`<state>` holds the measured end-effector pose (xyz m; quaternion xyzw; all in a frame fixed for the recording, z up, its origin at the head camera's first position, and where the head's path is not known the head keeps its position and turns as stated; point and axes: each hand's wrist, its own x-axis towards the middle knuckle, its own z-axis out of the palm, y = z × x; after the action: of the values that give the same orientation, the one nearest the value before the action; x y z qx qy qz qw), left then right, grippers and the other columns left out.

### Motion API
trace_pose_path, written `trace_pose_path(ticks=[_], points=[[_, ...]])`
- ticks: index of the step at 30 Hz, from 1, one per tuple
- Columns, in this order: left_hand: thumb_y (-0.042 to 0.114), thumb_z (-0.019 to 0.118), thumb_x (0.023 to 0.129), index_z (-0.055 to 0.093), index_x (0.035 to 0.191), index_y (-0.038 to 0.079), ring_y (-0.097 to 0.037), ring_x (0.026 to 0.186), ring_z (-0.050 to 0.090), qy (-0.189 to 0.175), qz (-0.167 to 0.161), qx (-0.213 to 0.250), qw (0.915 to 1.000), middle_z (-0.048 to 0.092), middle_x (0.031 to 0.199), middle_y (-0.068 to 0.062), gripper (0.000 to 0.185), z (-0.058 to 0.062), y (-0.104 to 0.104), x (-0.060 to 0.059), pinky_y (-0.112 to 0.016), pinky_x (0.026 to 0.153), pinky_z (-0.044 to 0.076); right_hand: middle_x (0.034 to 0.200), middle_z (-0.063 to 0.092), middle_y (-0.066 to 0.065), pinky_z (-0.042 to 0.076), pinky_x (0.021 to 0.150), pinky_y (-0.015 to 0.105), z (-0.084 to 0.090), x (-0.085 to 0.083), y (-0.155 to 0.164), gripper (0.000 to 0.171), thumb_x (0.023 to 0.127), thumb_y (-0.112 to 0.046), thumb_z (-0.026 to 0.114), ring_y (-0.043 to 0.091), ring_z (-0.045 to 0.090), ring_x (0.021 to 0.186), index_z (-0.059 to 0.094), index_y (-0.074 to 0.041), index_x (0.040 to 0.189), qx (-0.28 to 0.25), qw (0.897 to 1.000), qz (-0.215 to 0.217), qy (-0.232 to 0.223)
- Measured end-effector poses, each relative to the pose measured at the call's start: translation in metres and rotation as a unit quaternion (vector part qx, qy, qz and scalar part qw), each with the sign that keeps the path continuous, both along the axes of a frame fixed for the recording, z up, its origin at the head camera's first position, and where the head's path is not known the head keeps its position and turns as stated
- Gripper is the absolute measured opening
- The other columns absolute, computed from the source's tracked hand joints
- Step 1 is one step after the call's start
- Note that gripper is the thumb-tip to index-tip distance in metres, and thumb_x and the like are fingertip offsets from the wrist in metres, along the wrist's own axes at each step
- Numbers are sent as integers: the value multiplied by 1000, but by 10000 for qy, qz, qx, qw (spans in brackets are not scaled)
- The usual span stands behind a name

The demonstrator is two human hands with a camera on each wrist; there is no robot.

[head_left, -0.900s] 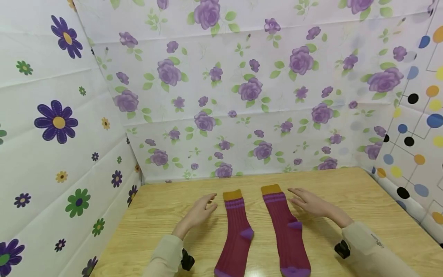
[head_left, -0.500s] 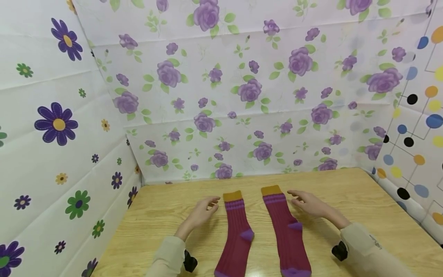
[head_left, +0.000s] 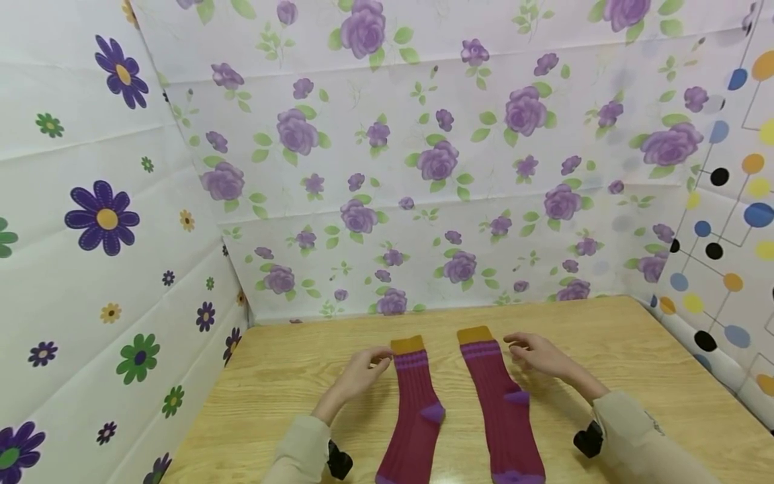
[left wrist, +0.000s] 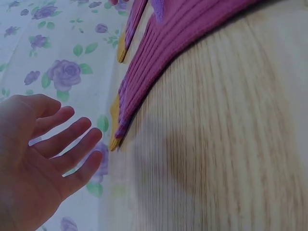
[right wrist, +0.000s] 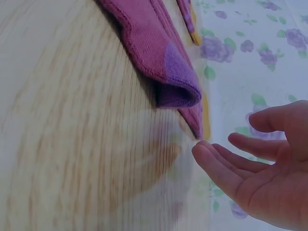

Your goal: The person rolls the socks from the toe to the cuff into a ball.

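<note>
Two maroon socks lie flat and parallel on the wooden table (head_left: 635, 349), mustard cuffs toward twelve o'clock, purple toes toward six, apparently spread out so each shows full length. The left sock (head_left: 414, 403) and right sock (head_left: 502, 403) are near each other but apart. The left hand (head_left: 359, 373) hovers at nine o'clock of the left cuff, fingers relaxed and holding nothing; the right hand (head_left: 538, 356) hovers at three o'clock of the right cuff, likewise loose and empty.
</note>
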<state>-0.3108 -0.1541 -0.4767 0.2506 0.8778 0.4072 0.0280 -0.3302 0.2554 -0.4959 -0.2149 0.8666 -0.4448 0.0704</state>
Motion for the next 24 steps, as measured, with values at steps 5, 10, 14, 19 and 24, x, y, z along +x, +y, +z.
trace_pose_path(ticks=[5,10,14,19,24], points=[[14,47,102,60,126,-1,-32,108,60,-79,11,8,10000,61,125,-21,31,-1,5,2,-44,87,52,90,59,20,48,55,31,1,1,-4,45,103,-13,42,20,53,67,39,18,135,-228,9987,-122,-438],[16,48,102,61,124,-2,-34,100,62,-211,-2,157,9997,62,120,-21,31,-2,8,2,-28,73,49,84,55,12,47,56,29,1,2,-8,43,102,-12,40,15,49,66,40,17,135,-404,9931,-478,-994],[13,48,101,61,123,-5,-39,94,62,-370,-27,224,9991,65,109,-24,30,0,10,5,-23,62,44,86,56,11,49,59,29,1,2,-11,43,102,-12,39,14,51,69,40,15,136,-416,9883,-725,-1278],[11,48,101,61,121,-8,-41,96,63,-898,52,457,9949,64,110,-27,30,5,15,9,-39,74,56,76,52,6,45,56,28,2,0,-15,44,101,-11,39,14,47,65,38,15,136,-598,9818,-888,-1570],[13,47,102,58,123,-9,-42,100,63,-1771,61,1073,9783,63,112,-29,33,9,21,10,-50,88,53,68,40,2,37,56,30,2,-1,-19,46,102,-10,37,12,35,57,31,17,138,-941,9743,-720,-1915]])
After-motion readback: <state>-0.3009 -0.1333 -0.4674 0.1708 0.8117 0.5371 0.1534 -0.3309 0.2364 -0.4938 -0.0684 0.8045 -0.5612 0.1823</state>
